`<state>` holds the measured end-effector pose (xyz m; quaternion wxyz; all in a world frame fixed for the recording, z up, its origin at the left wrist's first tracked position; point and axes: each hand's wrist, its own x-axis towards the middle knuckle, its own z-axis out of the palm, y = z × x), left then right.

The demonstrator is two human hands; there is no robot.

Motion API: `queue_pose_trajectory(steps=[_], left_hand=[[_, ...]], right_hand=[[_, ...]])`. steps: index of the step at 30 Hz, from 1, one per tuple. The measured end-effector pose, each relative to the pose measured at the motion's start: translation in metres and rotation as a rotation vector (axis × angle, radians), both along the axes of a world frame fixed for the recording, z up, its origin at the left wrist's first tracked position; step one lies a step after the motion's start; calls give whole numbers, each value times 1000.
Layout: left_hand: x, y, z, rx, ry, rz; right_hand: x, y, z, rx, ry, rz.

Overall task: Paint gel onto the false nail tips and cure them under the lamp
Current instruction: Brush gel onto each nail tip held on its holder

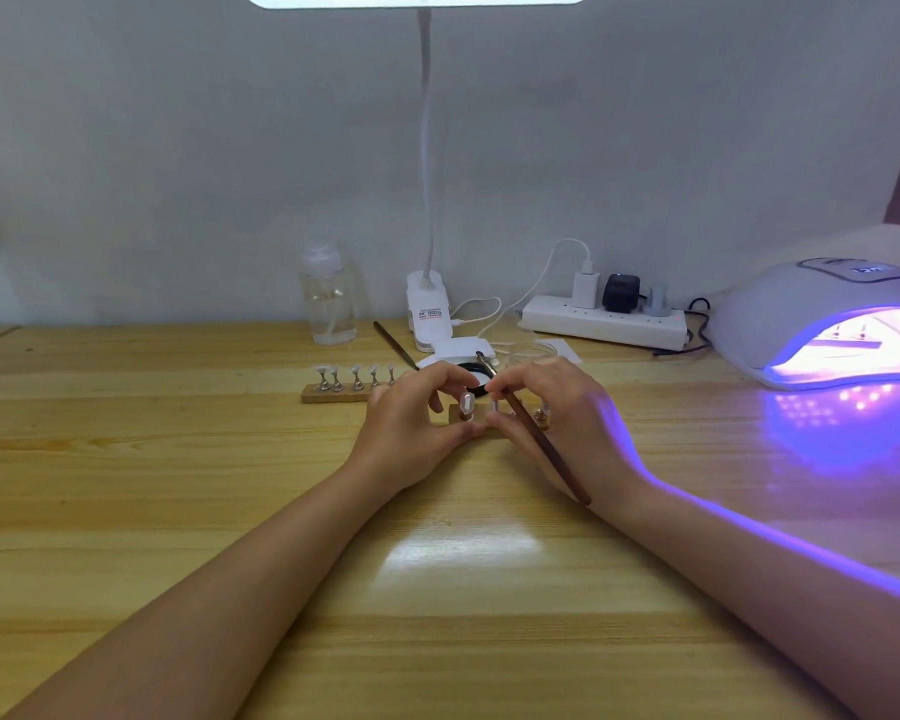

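Left grip (411, 413) pinching nail tip (468, 402), right grip (546, 402) curled round brush (541, 444); risk: handle toppling stand at 3 o'clock.

A small clear false nail tip (467, 402) stands up on a little metal stand, on a short wooden block (455, 414) in the middle of the table. A long brown wooden brush (541, 441) slants beside it. Far right, a white dome-shaped curing lamp (822, 324) glows purple inside. Five more tips sit on a wooden strip (333, 394) to the left.

No text can be read: the curing lamp (822, 314) display and desk-lamp clip (430, 317) label are blurred.
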<state>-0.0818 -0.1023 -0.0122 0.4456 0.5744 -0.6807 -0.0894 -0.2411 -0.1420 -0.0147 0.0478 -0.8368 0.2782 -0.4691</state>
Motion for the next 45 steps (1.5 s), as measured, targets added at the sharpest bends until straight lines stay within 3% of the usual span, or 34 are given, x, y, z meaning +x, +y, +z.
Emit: queue_pose_trajectory(steps=[7, 23, 30, 34, 38, 45], left_hand=[[1, 0, 1, 12, 10, 20], [6, -8, -7, 79, 71, 70], [6, -7, -7, 99, 54, 100], [0, -3, -4, -104, -86, 135], [-8, 3, 0, -364, -255, 29], [-5, 0, -2, -392, -178, -71]], right_hand=[[-10, -6, 4, -114, 9, -44], [-15, -12, 0, -97, 144, 19], [-12, -7, 2, -186, 46, 35], [-12, -4, 3, -164, 0, 87], [-10, 0, 5, -179, -26, 119], [-9, 4, 6, -183, -59, 148]])
